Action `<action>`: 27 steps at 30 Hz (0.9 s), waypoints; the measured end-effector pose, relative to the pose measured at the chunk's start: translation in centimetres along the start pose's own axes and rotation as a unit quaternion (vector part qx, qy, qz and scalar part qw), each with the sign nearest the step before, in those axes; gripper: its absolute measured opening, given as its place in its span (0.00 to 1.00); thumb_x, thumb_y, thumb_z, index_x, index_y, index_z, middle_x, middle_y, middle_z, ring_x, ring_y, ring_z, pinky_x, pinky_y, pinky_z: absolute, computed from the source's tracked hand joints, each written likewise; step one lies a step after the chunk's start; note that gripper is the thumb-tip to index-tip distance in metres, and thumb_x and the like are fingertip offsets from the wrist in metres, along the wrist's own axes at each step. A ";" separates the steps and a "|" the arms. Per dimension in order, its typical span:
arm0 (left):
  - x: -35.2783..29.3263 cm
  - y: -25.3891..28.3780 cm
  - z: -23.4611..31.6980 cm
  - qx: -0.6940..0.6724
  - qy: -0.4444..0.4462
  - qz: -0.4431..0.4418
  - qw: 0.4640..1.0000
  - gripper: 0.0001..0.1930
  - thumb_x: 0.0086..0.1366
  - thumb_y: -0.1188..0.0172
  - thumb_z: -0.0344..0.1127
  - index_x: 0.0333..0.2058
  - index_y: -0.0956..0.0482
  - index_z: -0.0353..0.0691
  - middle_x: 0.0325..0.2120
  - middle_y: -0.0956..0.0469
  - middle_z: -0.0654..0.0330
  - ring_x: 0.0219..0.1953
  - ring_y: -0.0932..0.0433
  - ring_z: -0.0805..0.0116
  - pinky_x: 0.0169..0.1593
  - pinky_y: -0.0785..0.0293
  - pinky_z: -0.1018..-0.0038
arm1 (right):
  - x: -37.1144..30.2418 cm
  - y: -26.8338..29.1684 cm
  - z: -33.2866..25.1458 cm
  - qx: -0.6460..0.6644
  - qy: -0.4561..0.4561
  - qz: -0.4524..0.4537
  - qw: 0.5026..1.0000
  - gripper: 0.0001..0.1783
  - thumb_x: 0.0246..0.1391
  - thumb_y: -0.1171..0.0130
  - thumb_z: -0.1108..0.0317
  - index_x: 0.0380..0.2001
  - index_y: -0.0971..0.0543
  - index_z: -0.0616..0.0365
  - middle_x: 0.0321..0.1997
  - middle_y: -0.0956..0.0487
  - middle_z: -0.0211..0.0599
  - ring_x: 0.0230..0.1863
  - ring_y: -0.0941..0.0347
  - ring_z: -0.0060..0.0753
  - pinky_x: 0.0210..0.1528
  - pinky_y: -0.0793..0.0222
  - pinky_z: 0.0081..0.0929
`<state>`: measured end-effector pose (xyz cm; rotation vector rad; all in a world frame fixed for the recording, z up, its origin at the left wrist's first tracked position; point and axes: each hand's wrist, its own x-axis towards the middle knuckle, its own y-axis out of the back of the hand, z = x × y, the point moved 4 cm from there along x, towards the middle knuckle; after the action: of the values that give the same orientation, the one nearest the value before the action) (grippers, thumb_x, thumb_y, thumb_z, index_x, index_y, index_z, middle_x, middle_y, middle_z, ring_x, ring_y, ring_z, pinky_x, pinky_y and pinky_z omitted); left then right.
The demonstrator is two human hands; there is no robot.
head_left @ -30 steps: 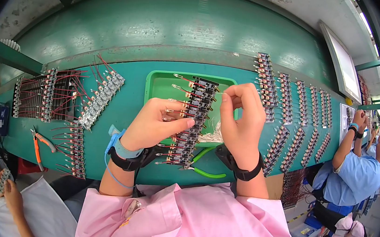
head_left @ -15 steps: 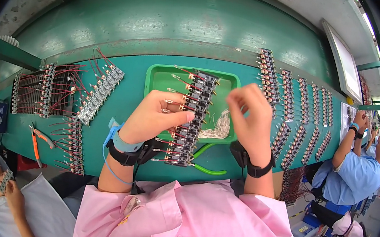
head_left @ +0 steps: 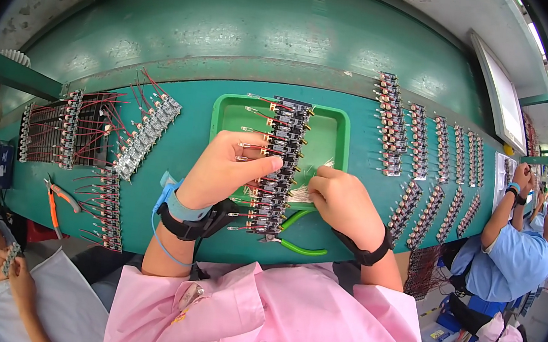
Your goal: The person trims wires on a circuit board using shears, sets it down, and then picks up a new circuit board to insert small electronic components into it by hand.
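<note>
My left hand (head_left: 220, 168) is closed on a long strip of small circuit boards (head_left: 290, 132), thumb across its front. Short red wires with pale metal tips stick out along the strip's left edge. The strip stands up and down in the picture, in front of a green tray (head_left: 347, 142). Over the tray's right part, my right hand (head_left: 351, 207) has its fingers curled together, at a pile of thin pale pins or wires (head_left: 300, 193). Its fingertips touch or nearly touch the pile; what they pinch is hidden. Green-handled cutters (head_left: 304, 248) lie just below the tray, partly behind the strip.
More board strips (head_left: 147, 136) with red wires lie at the left, beside orange-handled pliers (head_left: 53, 208). Several board strips (head_left: 390, 127) stand in rows at the right. A co-worker in blue (head_left: 517, 232) sits at the far right; another person's hands (head_left: 16, 270) show at lower left.
My right hand has come down from beside the strip's upper part to the pile in the tray, its fingers curling inward. My left hand still holds the strip, almost in place.
</note>
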<state>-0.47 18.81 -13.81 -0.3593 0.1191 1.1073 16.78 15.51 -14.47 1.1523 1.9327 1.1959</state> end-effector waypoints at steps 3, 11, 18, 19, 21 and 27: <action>0.4 -0.2 0.1 0.005 0.011 -0.003 1.000 0.07 0.53 0.42 0.29 0.31 0.25 0.34 0.22 0.26 0.66 0.21 0.31 0.81 0.22 0.35 0.84 | 0.1 0.5 0.6 0.072 -0.006 0.024 0.997 0.03 0.36 0.46 0.78 0.19 0.25 0.62 0.22 0.30 0.39 0.25 0.30 0.42 0.28 0.34 0.31; 1.6 -0.8 -0.2 0.009 0.022 -0.005 1.000 0.07 0.53 0.42 0.29 0.32 0.25 0.34 0.22 0.26 0.66 0.21 0.31 0.82 0.23 0.35 0.84 | 0.2 1.9 2.3 0.259 -0.051 0.102 0.959 0.06 0.37 0.46 0.78 0.24 0.23 0.61 0.24 0.29 0.39 0.28 0.30 0.42 0.29 0.34 0.32; 2.0 -0.6 -0.3 0.016 0.019 -0.005 1.000 0.07 0.53 0.42 0.30 0.31 0.25 0.34 0.21 0.27 0.67 0.21 0.32 0.82 0.23 0.35 0.84 | 0.4 1.2 1.9 0.015 -0.008 0.077 0.997 0.04 0.34 0.45 0.78 0.21 0.25 0.62 0.23 0.30 0.37 0.28 0.31 0.40 0.31 0.35 0.31; 1.9 -0.5 -0.3 0.017 0.024 -0.003 1.000 0.07 0.53 0.42 0.30 0.32 0.25 0.34 0.21 0.27 0.67 0.21 0.32 0.82 0.23 0.35 0.84 | 0.4 0.7 1.9 -0.048 -0.001 0.057 0.997 0.05 0.34 0.45 0.78 0.21 0.25 0.62 0.23 0.30 0.37 0.28 0.31 0.40 0.31 0.35 0.31; 1.9 -0.3 -0.4 0.017 0.029 -0.001 0.999 0.08 0.53 0.42 0.30 0.32 0.25 0.34 0.21 0.27 0.67 0.21 0.32 0.82 0.23 0.35 0.84 | 0.5 0.1 2.0 -0.051 -0.002 0.050 0.997 0.04 0.33 0.45 0.78 0.20 0.26 0.61 0.22 0.30 0.36 0.28 0.32 0.40 0.32 0.36 0.31; 1.7 0.0 -0.4 0.018 0.025 0.001 1.000 0.07 0.53 0.42 0.30 0.31 0.25 0.34 0.21 0.27 0.67 0.22 0.32 0.82 0.23 0.36 0.84 | 0.6 -0.5 1.6 -0.027 0.015 0.040 0.999 0.02 0.34 0.46 0.77 0.18 0.27 0.62 0.21 0.31 0.37 0.27 0.33 0.40 0.30 0.36 0.33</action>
<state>0.35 20.12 -14.65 -0.3550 0.1829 1.0981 17.65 16.60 -15.63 1.2009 1.8802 1.3065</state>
